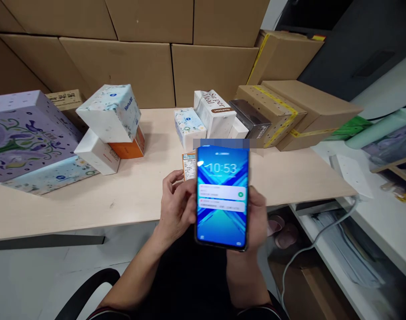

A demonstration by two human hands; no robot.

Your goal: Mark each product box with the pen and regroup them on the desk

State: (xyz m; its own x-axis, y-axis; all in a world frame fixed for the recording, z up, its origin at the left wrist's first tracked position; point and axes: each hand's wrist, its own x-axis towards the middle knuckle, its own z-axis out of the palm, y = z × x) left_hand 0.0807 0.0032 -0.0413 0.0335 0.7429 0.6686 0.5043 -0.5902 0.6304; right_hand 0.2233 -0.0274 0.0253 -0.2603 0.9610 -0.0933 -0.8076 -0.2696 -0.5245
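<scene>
A phone (222, 226) with a lit blue lock screen reading 10:53 is held upright, facing the camera, in my right hand (257, 218), whose fingers wrap round its right edge and back. My left hand (178, 200) is closed at the phone's left side, with its fingers curled. Its fingers grip a small orange-edged box with printed text (189, 166), which the phone partly covers. Both hands are above the front edge of the wooden table (133, 195).
Purple box (26, 133), stacked white floral box (111, 111) and orange box (131, 146) stand left. Behind the phone are a Super Meal box (214, 113), a dark box (251, 118) and taped cartons (276, 111). Large cartons (123, 66) line the back. A cable (314, 242) hangs right.
</scene>
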